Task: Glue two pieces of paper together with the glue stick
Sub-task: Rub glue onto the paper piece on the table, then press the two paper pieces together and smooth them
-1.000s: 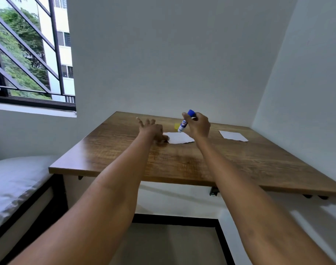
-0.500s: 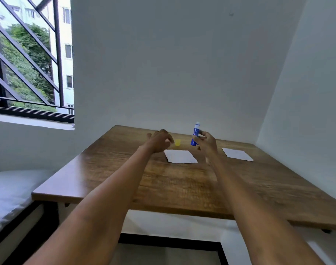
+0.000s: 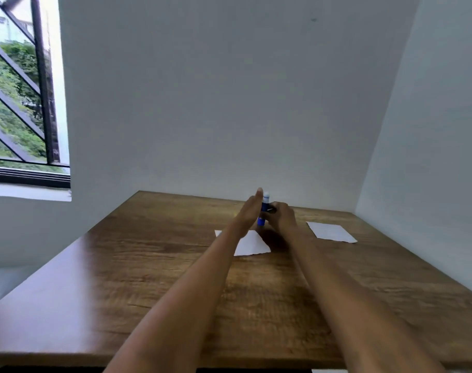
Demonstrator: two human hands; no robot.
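Right hand (image 3: 283, 216) closed around the lower body of the glue stick (image 3: 264, 208), held upright above the desk (image 3: 149, 278). Left hand (image 3: 249, 211) open, fingers straight, flat against the stick's left side. Stick blue with a white top; label too blurred to read. First paper (image 3: 252, 244) lies just below the stick; second paper (image 3: 330, 232) to its right, apart.

Head-height view, forward over table (image 3: 149, 278)
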